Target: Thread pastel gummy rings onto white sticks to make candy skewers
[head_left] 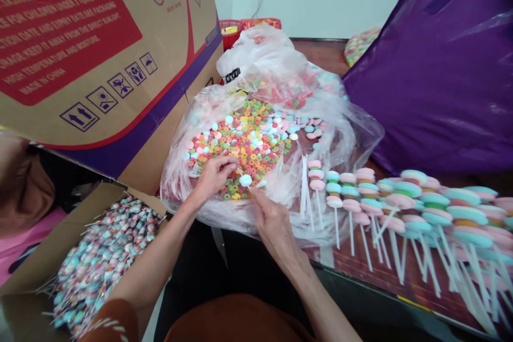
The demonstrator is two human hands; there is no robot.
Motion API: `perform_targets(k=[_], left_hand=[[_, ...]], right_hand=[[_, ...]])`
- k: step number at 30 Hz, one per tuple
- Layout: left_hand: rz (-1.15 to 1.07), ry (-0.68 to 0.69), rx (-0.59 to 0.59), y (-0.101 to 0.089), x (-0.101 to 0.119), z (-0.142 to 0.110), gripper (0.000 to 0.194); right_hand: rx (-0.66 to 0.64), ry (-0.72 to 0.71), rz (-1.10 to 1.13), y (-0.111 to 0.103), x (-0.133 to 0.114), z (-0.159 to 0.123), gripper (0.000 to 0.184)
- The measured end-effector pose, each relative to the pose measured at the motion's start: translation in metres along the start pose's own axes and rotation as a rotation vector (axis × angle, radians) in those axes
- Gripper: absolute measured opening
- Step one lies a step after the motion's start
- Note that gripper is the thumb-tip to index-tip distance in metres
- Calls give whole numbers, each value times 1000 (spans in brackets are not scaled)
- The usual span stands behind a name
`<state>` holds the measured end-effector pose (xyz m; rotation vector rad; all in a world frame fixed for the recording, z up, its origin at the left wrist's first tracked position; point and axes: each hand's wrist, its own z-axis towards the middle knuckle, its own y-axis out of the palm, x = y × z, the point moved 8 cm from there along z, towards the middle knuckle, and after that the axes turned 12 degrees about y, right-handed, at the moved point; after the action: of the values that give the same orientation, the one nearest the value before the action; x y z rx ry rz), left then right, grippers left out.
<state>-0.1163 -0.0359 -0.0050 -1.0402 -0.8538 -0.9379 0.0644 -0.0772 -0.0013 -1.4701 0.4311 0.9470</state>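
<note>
My right hand (276,222) pinches a white lollipop stick, with a pale blue candy (245,180) threaded near its upper end. Just left of the stick's tip, my left hand (214,175) has thumb and forefinger pressed together; whatever they hold is too small to make out. Both hands are over a clear plastic bag (182,171) spread open. On it lies a heap of small ring candies (256,112) in green, orange, yellow and red, mixed with pink and blue pieces. Several bare white sticks (304,181) lie right of my right hand.
Finished candy sticks (436,214) in pink and blue line the table's right side. A big cardboard box (168,80) stands at the left. Below it, an open carton holds many small wrapped lollipops (108,256). A purple bag (441,80) bulges at right. Part of another person (18,187) shows far left.
</note>
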Motion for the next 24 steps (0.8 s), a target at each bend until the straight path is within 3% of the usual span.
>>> perform_targets(k=[7,12,17,21,24], left_hand=[[-378,-223,57,-2,-2,-13,32],[-385,-252,73,-5,-1,-19,37],[-380,-157,56,-3,10,-23,37],[-459,-224,145,-2,6,-31,47],[-529,-262,109,9,8,-33,42]], right_hand=[[-48,-10,45,-4,-7,1,41],[-55,28,23,-2,-12,-1,40],[13,2,155,5,-15,-3,37],[55,11,247,9,-13,-2,34],[69,60,320,8,-11,-1,33]])
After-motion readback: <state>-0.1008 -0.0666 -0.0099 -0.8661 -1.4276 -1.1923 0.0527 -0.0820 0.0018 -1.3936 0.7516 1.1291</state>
